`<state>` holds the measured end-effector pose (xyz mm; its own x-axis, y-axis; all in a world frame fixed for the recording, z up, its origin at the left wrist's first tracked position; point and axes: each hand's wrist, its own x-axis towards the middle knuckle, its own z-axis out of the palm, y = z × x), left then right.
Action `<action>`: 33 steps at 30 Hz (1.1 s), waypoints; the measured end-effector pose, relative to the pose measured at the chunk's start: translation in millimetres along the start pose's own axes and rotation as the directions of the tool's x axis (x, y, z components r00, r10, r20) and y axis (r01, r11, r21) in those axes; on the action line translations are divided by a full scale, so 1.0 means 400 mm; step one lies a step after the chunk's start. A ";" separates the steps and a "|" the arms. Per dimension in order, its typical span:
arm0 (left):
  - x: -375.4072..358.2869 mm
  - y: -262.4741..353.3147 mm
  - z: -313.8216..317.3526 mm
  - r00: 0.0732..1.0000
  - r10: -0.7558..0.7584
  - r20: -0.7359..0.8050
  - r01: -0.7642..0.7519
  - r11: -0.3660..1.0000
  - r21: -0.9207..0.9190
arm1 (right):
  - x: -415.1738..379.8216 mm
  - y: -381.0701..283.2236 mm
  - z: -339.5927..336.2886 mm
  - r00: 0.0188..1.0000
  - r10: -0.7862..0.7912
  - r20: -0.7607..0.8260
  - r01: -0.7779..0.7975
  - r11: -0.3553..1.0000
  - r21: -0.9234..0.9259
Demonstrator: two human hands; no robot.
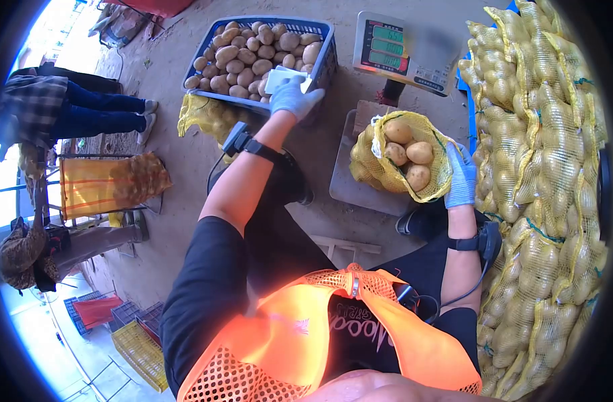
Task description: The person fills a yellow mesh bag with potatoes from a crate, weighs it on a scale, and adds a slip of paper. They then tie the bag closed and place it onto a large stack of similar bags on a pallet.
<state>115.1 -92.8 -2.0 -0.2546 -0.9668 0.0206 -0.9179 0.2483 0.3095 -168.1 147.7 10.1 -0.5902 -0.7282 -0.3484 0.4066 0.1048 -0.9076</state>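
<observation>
My left hand (294, 100), in a light blue glove, is over the near right corner of a blue crate (326, 50). Its fingers are closed on white paper slips (278, 79) just above the potatoes (243, 57) that fill the crate. My right hand (460, 175), gloved too, grips the right rim of a yellow mesh bag (368, 157). That bag stands on the scale platform (343, 181), its mouth facing up and spread wide. Several large potatoes (419, 153) show inside it.
The scale's display (388, 47) stands behind the platform. Filled mesh sacks (548, 134) are piled along the right. Another yellow mesh bag (209, 117) lies against the crate. At left are people (58, 107), an orange mesh sack (112, 184) and a yellow crate (139, 348).
</observation>
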 end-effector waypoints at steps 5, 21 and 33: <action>0.037 -0.098 0.061 0.905 -0.255 0.340 0.140 0.935 0.326 | -0.025 -0.028 0.034 1.000 -0.011 -0.004 0.011 0.996 0.090; 0.041 -0.163 0.107 0.941 -0.317 0.121 0.329 0.939 -0.098 | -0.022 -0.039 0.031 0.992 0.027 0.124 -0.040 0.994 0.101; 0.051 -0.043 0.023 0.816 -0.154 -0.557 -0.061 0.935 -0.349 | -0.047 -0.062 0.063 0.995 0.014 0.102 -0.017 0.999 0.033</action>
<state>122.8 -116.1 -15.7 0.1030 -0.8608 0.4983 -0.7367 0.2706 0.6197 -149.6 141.6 45.1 -0.5103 -0.7919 -0.3354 0.4393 0.0953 -0.8933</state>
